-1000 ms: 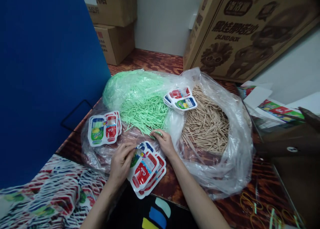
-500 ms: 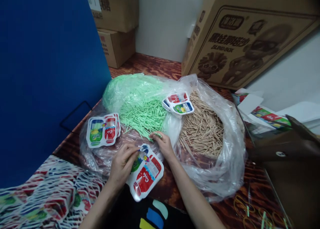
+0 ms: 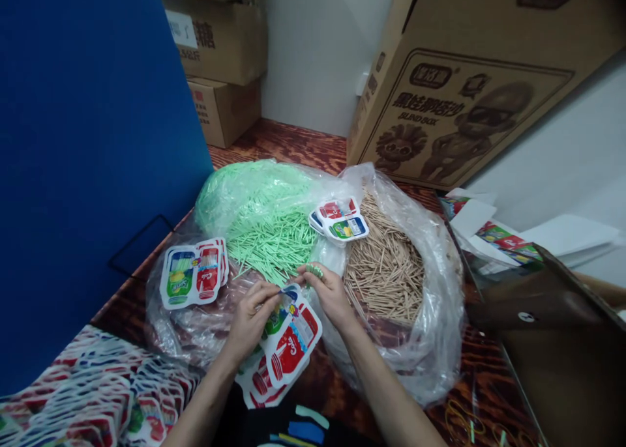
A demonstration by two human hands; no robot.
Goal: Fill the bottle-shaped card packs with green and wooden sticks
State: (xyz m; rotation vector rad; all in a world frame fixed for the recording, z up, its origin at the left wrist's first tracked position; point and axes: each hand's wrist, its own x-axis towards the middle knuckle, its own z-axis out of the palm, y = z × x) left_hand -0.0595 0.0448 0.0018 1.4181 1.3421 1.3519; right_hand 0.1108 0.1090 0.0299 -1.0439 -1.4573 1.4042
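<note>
Printed pack, glossy, white-edged, joined-bottle outline: between both hands, tilted, upper end pinched in the left hand. Right hand: fingers curled on green sticks. Beyond: crinkled clear plastic bags, loose green heap, tan heap. Surface: wood-grain table, red-brown. Room: flat blue panel, cardboard carton, pale wall.

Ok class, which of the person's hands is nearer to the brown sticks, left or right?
Right. The right hand is just left of the brown sticks; the left hand is farther left, gripping a printed pack.
</note>
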